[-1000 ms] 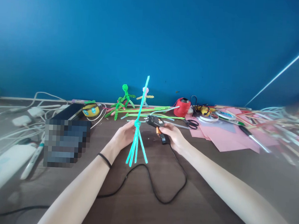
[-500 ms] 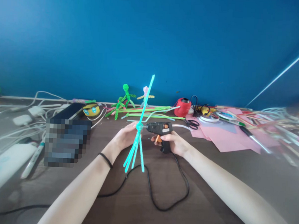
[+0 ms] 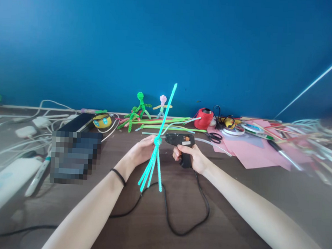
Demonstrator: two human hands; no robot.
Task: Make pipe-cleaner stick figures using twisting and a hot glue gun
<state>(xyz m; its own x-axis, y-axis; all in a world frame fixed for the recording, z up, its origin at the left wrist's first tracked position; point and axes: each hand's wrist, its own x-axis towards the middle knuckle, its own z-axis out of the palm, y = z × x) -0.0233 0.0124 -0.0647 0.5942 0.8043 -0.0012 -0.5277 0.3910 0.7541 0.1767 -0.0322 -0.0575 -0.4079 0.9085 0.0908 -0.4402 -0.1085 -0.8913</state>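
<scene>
Held upright in my left hand (image 3: 142,150) is a bundle of turquoise pipe cleaners (image 3: 154,157), knotted in the middle. One long end leans up and right, and several loose ends fan out below the knot. My right hand (image 3: 193,157) is wrapped round the grip of a black glue gun (image 3: 180,139), with fingers curled at its trigger. The gun's nozzle points left at the knot, very close to it; whether they touch I cannot tell. A clear glue stick (image 3: 215,145) sticks out of the gun's back.
Pipe-cleaner figures, one green (image 3: 140,102) and one pink-headed (image 3: 163,100), stand by the wall. Black scissors (image 3: 215,137), a red spool (image 3: 203,119) and pink paper (image 3: 253,155) lie right. White cables (image 3: 46,123) and a marker (image 3: 38,177) lie left. The gun's cord (image 3: 177,233) loops in front.
The pipe-cleaner bundle has shifted slightly right. My right fingers have squeezed in, covering the orange trigger, and the glue stick's rear end now reaches farther right.
</scene>
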